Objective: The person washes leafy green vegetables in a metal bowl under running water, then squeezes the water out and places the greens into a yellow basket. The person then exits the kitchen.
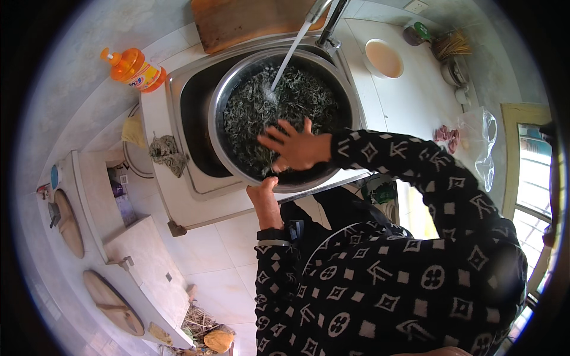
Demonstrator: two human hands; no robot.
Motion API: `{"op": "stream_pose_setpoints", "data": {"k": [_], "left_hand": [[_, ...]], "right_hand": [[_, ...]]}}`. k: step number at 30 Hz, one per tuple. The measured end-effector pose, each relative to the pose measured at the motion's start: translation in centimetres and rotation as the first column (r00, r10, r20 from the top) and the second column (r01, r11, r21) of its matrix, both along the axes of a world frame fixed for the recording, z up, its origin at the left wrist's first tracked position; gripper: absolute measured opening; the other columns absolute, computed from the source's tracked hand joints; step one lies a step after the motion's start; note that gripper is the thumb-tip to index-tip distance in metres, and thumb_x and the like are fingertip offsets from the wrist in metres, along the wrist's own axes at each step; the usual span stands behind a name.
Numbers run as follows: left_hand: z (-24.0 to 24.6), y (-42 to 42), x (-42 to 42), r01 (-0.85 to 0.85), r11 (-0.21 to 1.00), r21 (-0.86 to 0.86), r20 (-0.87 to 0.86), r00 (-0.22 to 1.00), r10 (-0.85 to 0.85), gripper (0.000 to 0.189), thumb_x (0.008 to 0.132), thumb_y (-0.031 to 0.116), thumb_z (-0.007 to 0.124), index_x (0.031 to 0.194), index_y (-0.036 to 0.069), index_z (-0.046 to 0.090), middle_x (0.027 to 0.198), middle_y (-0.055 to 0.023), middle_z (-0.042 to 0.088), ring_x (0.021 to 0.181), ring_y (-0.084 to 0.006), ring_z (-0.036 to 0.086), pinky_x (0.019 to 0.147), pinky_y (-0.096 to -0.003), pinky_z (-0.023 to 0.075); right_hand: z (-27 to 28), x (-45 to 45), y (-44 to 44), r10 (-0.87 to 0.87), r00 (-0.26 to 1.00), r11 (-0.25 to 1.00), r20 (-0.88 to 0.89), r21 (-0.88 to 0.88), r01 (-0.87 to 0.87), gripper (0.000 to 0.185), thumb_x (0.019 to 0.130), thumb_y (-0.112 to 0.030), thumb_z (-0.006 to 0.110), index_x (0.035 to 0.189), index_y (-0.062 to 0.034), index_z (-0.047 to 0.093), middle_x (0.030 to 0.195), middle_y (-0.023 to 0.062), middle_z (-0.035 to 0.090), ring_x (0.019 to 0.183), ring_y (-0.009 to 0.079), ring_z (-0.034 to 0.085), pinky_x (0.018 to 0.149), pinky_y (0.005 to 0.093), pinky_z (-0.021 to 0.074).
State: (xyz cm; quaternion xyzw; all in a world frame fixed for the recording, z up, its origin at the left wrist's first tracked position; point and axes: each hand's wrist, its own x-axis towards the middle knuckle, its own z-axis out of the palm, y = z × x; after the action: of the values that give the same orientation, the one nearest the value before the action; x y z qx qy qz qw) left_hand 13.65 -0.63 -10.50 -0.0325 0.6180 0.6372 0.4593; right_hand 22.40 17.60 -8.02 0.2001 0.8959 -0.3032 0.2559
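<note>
A large stainless-steel basin [214, 129] rests over the sink [196, 129], filled with dark green leafy plant matter [307, 95] in water. From the faucet [317, 12] a water stream [291, 53] runs into it and froths where it lands. My left hand [265, 200] grips the near rim of the basin, thumb over the edge and the other fingers hidden beneath. Over the near part of the leaves, my right hand [296, 147] is spread with fingers apart, slightly blurred, holding nothing. Whether its fingertips touch the leaves I cannot tell.
An orange pump bottle [136, 71] and a grey-green rag [167, 153] lie left of the basin. Behind the sink leans a wooden cutting board [249, 22]. On the right counter stand a bowl of cloudy liquid [384, 58] and a clear plastic bag [478, 142].
</note>
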Motion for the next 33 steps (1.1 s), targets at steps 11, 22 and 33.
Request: {"op": "stream_pose_setpoints", "data": {"k": [11,22,33], "left_hand": [[0.0,-0.1,0.2,-0.035,0.999,0.014,-0.016,0.999,0.036,0.017,0.072,0.003,0.070,0.085,-0.006,0.065,0.084,-0.0024,0.063,0.075,-0.0142,0.056,0.072,-0.0298,0.0446],[0.2,0.1,0.0,-0.021,1.000,0.002,-0.021,1.000,0.021,0.017,0.072,0.004,0.071,0.084,-0.006,0.064,0.082,-0.0014,0.060,0.074,-0.0137,0.055,0.072,-0.0292,0.0444],[0.7,0.2,0.2,-0.035,0.987,-0.154,0.014,0.999,0.037,0.017,0.072,0.005,0.072,0.082,-0.004,0.060,0.080,-0.0006,0.056,0.071,-0.0124,0.050,0.068,-0.0280,0.0402]], "right_hand": [[1.5,0.0,7.9,-0.260,0.916,0.963,-0.305,-0.015,0.269,0.033,0.079,0.000,0.063,0.111,-0.0022,0.070,0.113,0.0195,0.070,0.103,0.0407,0.068,0.084,0.0477,0.0557],[10.0,3.2,4.5,0.132,0.991,0.969,-0.037,0.216,-0.121,0.058,0.097,-0.015,0.060,0.153,-0.0164,0.046,0.166,0.0101,0.026,0.143,0.0414,0.037,0.092,0.0578,0.0556],[-3.2,-3.1,2.2,0.128,0.975,0.876,0.179,0.440,-0.196,0.108,0.080,-0.065,0.075,0.165,-0.0303,0.019,0.171,0.0117,0.012,0.154,0.0494,0.002,0.086,0.0855,0.0363]]}}
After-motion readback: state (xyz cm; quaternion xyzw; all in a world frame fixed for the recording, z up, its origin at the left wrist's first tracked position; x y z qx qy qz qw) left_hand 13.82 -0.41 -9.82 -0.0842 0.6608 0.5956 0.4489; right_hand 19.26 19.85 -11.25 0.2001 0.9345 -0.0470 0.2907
